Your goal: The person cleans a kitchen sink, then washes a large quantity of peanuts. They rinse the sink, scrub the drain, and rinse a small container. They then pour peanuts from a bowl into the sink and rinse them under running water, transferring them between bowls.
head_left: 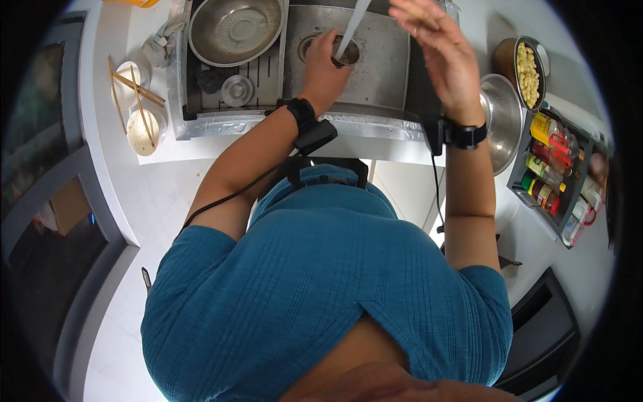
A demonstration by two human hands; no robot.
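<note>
My left hand [326, 65] grips a small round metal container [347, 54], perhaps a strainer basket, by its side. It is tilted towards me inside the steel sink basin [379, 75]. A pale stream of water [354, 22] runs down into its dark interior. Just left of it, the round drain [304, 47] is partly covered by my fingers. My right hand [442, 55] is raised over the basin's right side, palm turned inward. Nothing shows in it, and its fingertips come close to the top of the view.
Left of the basin, a steel pan [236, 30] and a round metal drain lid [237, 91] sit on a slotted rack. Bowls [144, 133] with chopsticks stand farther left. Rightward are a metal bowl [502, 120], a pot of pale pieces [527, 75] and a bottle rack [547, 166].
</note>
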